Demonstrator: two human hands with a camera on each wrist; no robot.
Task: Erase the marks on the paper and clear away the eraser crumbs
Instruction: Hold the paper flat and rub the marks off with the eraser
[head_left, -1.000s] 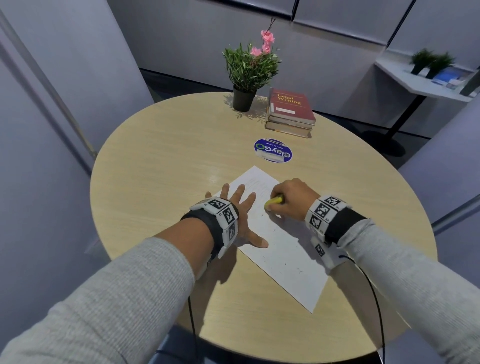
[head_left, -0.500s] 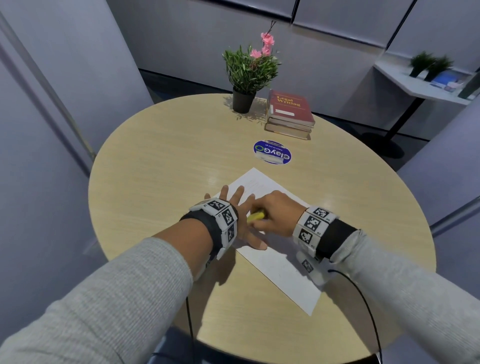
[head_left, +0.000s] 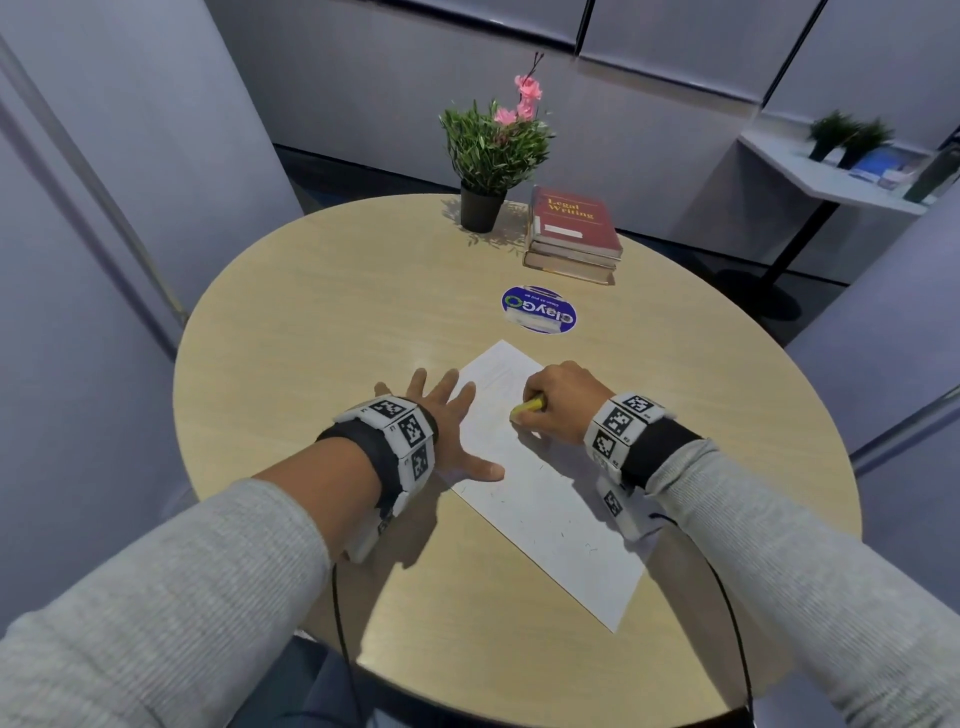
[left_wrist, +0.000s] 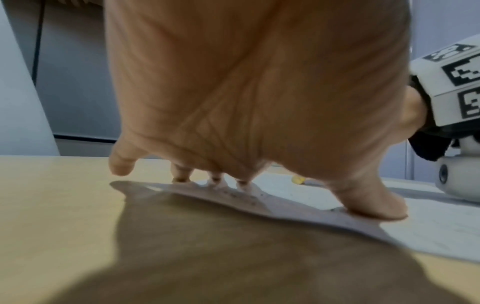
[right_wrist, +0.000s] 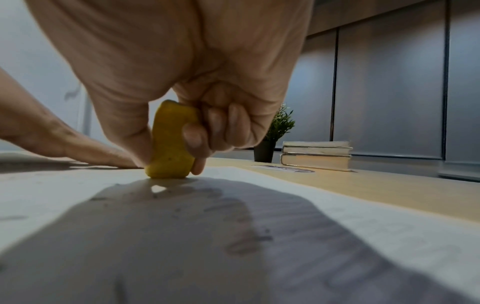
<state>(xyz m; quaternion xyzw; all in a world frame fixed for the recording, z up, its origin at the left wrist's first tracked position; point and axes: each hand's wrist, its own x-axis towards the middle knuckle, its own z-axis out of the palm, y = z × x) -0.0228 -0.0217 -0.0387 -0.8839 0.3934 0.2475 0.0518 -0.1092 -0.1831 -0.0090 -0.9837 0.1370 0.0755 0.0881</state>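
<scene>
A white sheet of paper (head_left: 545, 499) lies at an angle on the round wooden table (head_left: 322, 332). My left hand (head_left: 447, 415) is spread flat, its fingers and thumb pressing down the paper's left edge (left_wrist: 259, 203). My right hand (head_left: 558, 400) pinches a yellow eraser (head_left: 527, 408) between thumb and curled fingers, its lower end touching the paper (right_wrist: 233, 226). In the right wrist view the eraser (right_wrist: 170, 144) stands upright on the sheet. Small dark eraser crumbs (right_wrist: 249, 244) lie scattered on the paper near it. Faint pencil marks show near the paper's far corner.
A potted plant with pink flowers (head_left: 491, 150) and a stack of books (head_left: 574, 236) stand at the table's far side. A blue round sticker (head_left: 539, 310) lies between them and the paper. A white shelf (head_left: 831, 171) with small plants is off to the right.
My right hand slid the eraser left toward my left hand half a second ago, then back right and further up the paper. My left hand stayed pressed on the sheet.
</scene>
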